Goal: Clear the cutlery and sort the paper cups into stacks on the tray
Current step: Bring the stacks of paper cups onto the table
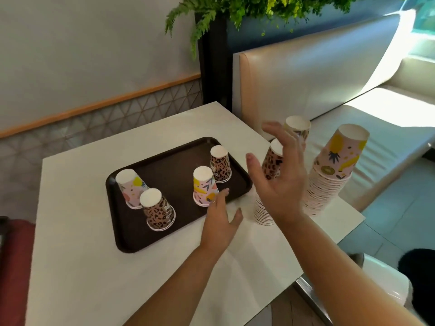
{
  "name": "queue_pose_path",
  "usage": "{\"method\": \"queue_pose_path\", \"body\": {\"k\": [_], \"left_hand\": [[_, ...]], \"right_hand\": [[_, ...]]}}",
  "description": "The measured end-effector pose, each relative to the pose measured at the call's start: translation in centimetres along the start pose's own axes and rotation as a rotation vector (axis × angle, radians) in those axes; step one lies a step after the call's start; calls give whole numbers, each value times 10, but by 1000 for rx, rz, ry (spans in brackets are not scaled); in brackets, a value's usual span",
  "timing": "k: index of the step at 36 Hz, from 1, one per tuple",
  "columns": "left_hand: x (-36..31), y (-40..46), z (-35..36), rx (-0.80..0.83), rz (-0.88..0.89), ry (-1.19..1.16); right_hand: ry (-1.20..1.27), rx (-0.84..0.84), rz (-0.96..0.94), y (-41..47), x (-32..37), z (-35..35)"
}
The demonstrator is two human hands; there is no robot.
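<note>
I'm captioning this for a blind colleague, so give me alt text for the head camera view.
Two bare hands reach over a white table: the left hand by a fruit-print cup on a dark tray holding four upturned cups, the open right hand before tall cup stacks off the tray.

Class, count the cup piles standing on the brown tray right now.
4: two at the tray's left end, two at its right end.

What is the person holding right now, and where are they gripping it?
Nothing. The right hand is open in the air before the cup stacks; the left hand reaches, fingers spread, beside a fruit-print cup on the tray.
</note>
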State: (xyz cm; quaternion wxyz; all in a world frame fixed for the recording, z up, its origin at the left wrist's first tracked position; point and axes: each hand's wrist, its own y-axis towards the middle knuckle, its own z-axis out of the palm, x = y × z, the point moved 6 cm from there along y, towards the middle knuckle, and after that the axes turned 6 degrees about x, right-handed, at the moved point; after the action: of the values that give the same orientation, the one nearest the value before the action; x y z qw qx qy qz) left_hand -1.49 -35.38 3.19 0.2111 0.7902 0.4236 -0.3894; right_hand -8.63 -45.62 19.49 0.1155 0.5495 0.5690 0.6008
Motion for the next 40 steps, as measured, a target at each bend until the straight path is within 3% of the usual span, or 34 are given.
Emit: {"method": "queue_pose_path", "body": {"k": [6,18,24,28,40], "left_hand": [[3,-20,-90,-284,45,161],[27,-86,-270,-704,-156,412],[67,-124,-314,-690,-468,397],[93,-154,-339,-708,-584,350],[189,-202,-413,-892,-629,131]], "right_hand": [[117,203,-4,9,37,60],[180,734,-18,0,102,201],[157,929,-79,-20,138,262],[171,1003,-95,-34,163,298],[206,1032,-85,-70,234,398]]}}
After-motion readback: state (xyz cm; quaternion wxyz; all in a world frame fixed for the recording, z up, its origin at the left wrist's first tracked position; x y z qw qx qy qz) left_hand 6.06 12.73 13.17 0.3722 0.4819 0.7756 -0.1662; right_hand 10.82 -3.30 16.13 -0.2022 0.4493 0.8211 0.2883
